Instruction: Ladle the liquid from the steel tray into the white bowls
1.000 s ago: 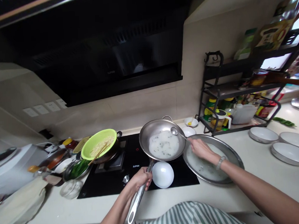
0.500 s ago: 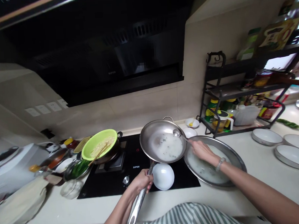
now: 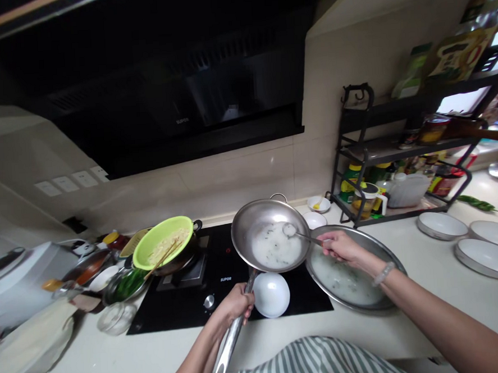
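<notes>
Gripping, left hand (image 3: pixel 240 301): we have fingers wrapped round the long handle (image 3: pixel 230 340) of a steel pan (image 3: pixel 244 229), over the black cooktop (image 3: pixel 176 309). Right hand (image 3: pixel 339 245): our fingers closed on a ladle (image 3: pixel 305 237), its bowl at the pan's cloudy liquid (image 3: pixel 278 248). Adjacent, counter (image 3: pixel 94 356): one steel basin (image 3: pixel 380 247).

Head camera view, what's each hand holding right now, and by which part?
The left hand holds the steel pan by its long handle, nearer the pan than the handle's end. The right hand holds a ladle by its handle.
</notes>
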Available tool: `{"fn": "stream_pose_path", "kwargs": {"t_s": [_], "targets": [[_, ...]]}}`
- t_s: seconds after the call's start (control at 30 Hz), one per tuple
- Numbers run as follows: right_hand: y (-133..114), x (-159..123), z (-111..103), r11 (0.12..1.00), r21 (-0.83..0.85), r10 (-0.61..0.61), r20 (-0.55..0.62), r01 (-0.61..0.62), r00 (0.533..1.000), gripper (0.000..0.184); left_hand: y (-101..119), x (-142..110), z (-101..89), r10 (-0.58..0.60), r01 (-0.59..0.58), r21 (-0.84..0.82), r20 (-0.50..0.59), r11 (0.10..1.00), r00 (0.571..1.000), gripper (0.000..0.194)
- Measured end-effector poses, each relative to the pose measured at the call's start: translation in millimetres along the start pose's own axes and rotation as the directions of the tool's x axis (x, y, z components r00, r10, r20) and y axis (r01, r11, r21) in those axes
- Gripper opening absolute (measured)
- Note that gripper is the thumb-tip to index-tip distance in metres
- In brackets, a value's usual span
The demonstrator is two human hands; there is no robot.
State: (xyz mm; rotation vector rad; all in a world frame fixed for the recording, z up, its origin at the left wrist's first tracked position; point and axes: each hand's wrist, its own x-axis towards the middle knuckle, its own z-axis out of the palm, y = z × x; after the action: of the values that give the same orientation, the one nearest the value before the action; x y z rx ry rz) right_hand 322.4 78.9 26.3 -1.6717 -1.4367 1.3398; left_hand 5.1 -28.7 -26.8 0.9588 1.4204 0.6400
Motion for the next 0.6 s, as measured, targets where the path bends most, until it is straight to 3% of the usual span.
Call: {"fn": "stream_pose_path", "kwargs": {"t_s": [0.13, 0.6], "targets": [[-6, -10, -9, 0.983, 0.133, 0.120, 0.037, -0.124, 0.992, 0.038, 0, 0, 0.8, 0.009, -0.009, 0.004, -0.001, 1.000, 1.000, 0.015], [5, -42, -33, 0.971, 0.196, 0.129, 0.052, -0.137, 0.990, 0.039, -5, 2, -0.1, 0.002, -0.001, 0.062, -0.015, 0.998, 1.000, 0.012]]}}
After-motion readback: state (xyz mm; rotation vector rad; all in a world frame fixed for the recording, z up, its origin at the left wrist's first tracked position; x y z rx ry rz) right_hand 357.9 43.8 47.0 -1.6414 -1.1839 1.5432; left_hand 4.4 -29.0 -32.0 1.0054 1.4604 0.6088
